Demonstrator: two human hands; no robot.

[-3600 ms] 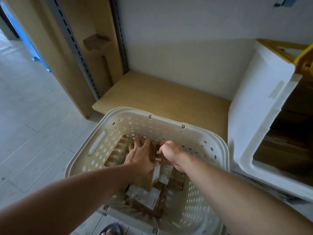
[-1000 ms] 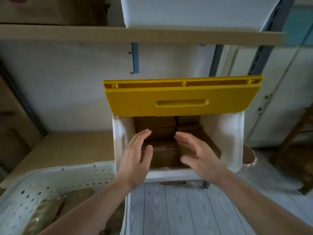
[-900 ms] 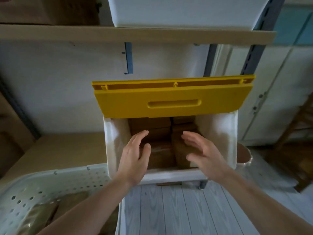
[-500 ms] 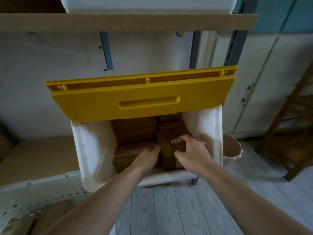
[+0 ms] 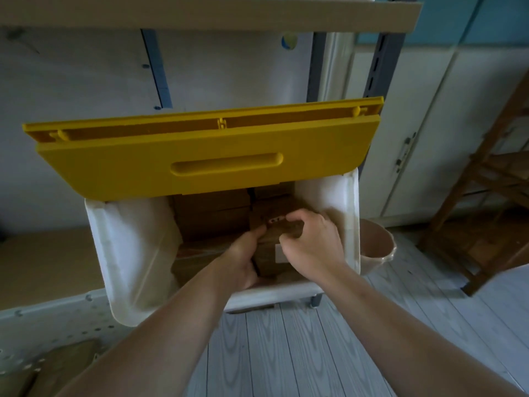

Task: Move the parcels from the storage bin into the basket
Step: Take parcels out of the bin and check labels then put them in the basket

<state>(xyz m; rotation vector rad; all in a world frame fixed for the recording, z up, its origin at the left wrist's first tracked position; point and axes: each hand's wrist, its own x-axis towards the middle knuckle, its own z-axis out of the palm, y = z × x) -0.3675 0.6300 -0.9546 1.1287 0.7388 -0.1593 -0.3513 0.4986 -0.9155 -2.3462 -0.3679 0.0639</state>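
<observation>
Both hands reach into the white storage bin (image 5: 131, 253), whose yellow lid (image 5: 200, 156) is tipped up for access. The left hand (image 5: 243, 262) and right hand (image 5: 312, 247) have fingers curled round one brown parcel (image 5: 269, 253), probably to lift it out (others remain stacked behind). The basket (image 5: 57, 316) waits at lower left, close for the transfer.

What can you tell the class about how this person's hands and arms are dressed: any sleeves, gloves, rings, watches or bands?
Both forearms are bare as far as the view shows them; no sleeve or cuff comes into the frame. The left hand and the right hand wear no gloves. No watch, band or ring shows on either wrist or on the fingers that can be seen. The picture is slightly blurred, so very small marks cannot be ruled out.
</observation>
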